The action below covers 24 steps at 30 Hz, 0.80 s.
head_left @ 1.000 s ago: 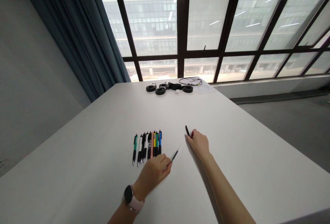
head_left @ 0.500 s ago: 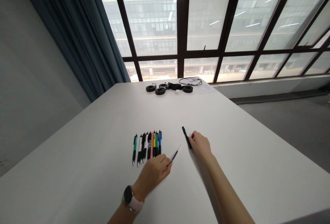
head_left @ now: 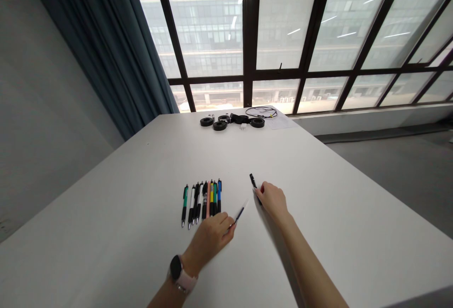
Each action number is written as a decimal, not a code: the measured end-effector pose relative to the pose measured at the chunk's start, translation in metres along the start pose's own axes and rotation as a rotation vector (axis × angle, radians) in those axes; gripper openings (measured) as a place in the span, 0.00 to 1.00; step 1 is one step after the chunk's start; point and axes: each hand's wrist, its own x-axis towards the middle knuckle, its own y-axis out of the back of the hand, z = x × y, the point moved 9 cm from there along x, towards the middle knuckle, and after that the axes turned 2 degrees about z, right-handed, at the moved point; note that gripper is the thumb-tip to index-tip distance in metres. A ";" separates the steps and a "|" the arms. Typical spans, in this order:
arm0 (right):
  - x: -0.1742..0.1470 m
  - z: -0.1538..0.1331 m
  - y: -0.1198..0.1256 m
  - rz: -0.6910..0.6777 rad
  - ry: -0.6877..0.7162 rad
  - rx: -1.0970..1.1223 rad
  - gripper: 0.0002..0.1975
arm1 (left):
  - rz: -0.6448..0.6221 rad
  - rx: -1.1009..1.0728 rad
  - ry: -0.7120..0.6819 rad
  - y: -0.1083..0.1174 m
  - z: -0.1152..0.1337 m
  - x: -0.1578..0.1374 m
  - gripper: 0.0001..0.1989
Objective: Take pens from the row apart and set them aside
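My left hand (head_left: 216, 231), with a watch on its wrist, is closed on a slim pen refill (head_left: 240, 214), dark with a pale, see-through far end pointing up and right. My right hand (head_left: 272, 200) pinches a black pen (head_left: 252, 179); its fingertips cover the pen's middle, and the top sticks out beyond them. Left of both hands lies a row of several pens side by side, among them a green one (head_left: 185, 199), a pink one (head_left: 208, 197), a yellow one (head_left: 211, 192) and a blue one (head_left: 219, 194). My left hand hides some of their lower ends.
On the far end of the white table (head_left: 170, 152) lie several black tape rolls (head_left: 220, 125), a coiled black cable (head_left: 262, 112), a small white item (head_left: 243, 127) and a sheet of paper (head_left: 283, 123). A blue curtain (head_left: 116, 53) hangs at the left beside the windows.
My right hand has shifted slightly left along the black pen, its fingers now over the pen's middle. My left hand and the row of pens look the same.
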 end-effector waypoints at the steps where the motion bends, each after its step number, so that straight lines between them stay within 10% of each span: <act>1: 0.000 0.000 0.000 0.006 0.003 -0.001 0.15 | -0.003 -0.003 0.002 0.000 0.000 0.000 0.07; 24: 0.004 -0.007 0.000 0.087 0.050 0.056 0.15 | 0.015 0.002 0.002 0.002 0.002 0.000 0.07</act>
